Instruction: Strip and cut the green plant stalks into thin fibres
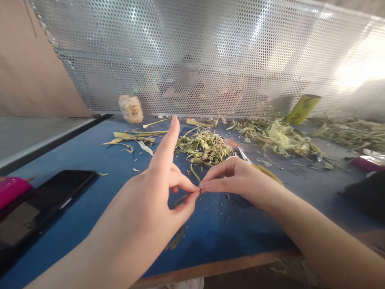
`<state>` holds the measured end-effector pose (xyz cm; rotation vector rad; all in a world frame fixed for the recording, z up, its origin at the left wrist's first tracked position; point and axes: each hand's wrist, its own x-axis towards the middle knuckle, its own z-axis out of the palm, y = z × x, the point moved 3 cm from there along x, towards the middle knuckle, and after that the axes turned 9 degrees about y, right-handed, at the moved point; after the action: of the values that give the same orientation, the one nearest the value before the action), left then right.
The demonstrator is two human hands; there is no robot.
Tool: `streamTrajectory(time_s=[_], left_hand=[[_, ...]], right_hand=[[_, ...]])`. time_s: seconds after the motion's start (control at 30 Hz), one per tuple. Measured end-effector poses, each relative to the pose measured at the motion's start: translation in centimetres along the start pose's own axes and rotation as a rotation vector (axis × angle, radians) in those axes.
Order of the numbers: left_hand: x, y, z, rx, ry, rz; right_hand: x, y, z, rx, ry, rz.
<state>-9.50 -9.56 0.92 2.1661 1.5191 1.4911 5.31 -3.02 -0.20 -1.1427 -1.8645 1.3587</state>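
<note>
Over the near middle of the blue table (114, 208), the fingertips of both my hands meet at one thin green plant strip (195, 172). My left hand (150, 192) pinches it between thumb and fingers, with the index finger stretched upward. My right hand (237, 178) is closed in a pinch on the same strip, thumb against index finger. Part of a leafy strip (177, 239) shows below my left thumb; whether it is the same piece I cannot tell. Just beyond the fingers lies a heap of small dried green pieces (206, 146).
Behind stands a perforated metal screen (216, 48). A jar with sticks (131, 109) and a tilted yellow-green container (303, 109) are near it. Dried strips (270, 134) lie back right. Scissors (244, 155) rest by my right wrist; a black phone (72, 180) lies left.
</note>
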Motion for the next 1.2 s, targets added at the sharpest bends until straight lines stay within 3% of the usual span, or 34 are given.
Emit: streamTrajectory(time_s=[0.1, 0.23, 0.4, 0.67, 0.83, 0.97, 1.1, 1.2], left_hand=[[-0.8, 0.9, 0.3, 0.203, 0.021, -0.034], [-2.4, 1.3, 0.9, 0.293, 0.064, 0.032], [-3.7, 0.4, 1.2, 0.253, 0.046, 0.083], [-3.4, 0.6, 1.0, 0.080, -0.030, 0.039], [-3.0, 0.1, 0.9, 0.059, 0.006, -0.060], [-1.8, -0.2, 0.2, -0.037, 0.044, -0.233], [-1.2, -0.7, 0.5, -0.143, -0.044, -0.386], [-1.2, -1.0, 1.1, -0.193, -0.077, -0.421]], right_hand=[[0.0, 0.1, 0.0, -0.045, 0.004, -0.013], [0.1, 0.3, 0.0, -0.137, 0.017, -0.058], [0.1, 0.2, 0.0, -0.207, 0.022, -0.129], [0.0, 0.1, 0.0, -0.220, 0.058, -0.239], [-0.4, -0.4, 0.0, -0.243, 0.114, -0.371], [-0.6, -0.8, -0.1, -0.268, 0.165, -0.455], [-0.6, -0.9, -0.1, -0.284, 0.206, -0.490], [-0.6, -1.1, -0.1, -0.307, 0.221, -0.499]])
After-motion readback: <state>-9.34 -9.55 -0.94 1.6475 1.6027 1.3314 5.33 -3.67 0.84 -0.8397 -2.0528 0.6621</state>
